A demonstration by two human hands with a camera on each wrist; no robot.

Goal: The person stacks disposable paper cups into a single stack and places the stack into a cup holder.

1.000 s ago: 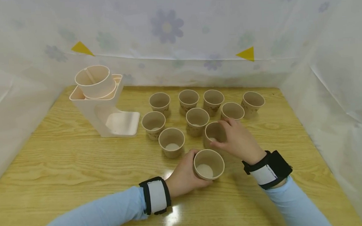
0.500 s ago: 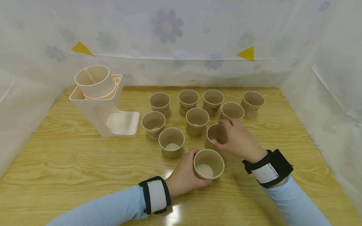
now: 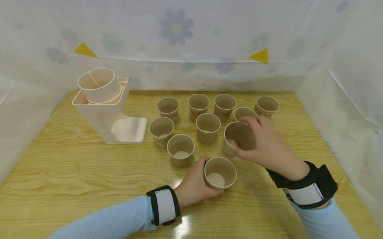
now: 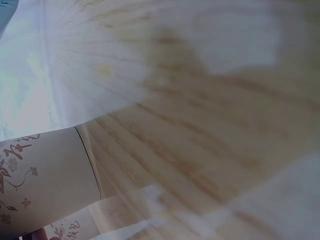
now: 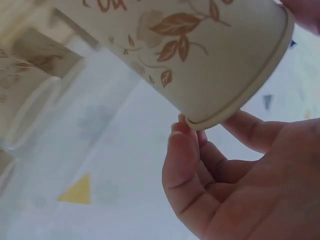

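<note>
Near the front of the table my left hand (image 3: pixel 194 187) grips a beige paper cup (image 3: pixel 217 179) round its left side, and that cup stands upright. Just behind it, my right hand (image 3: pixel 271 148) pinches a second paper cup (image 3: pixel 235 144) by the rim; it looks lifted and slightly tilted. Brown leaf prints cover this second paper cup (image 5: pixel 215 70) in the right wrist view, where the fingers (image 5: pixel 182 165) meet its rim. A printed paper cup (image 4: pixel 45 175) fills the lower left of the left wrist view, with most of that hand out of sight.
Several more paper cups stand upright behind the hands, among them one paper cup (image 3: pixel 181 153) left of the held pair. A pale plastic dripper stand (image 3: pixel 98 116) with a round container on top is at the left. White flowered curtains (image 3: pixel 176 73) enclose the wooden table (image 3: pixel 84 174).
My right hand has raised its paper cup and drawn it slightly right, tilting it; it appears larger now. My left hand and its cup have stayed in place.
</note>
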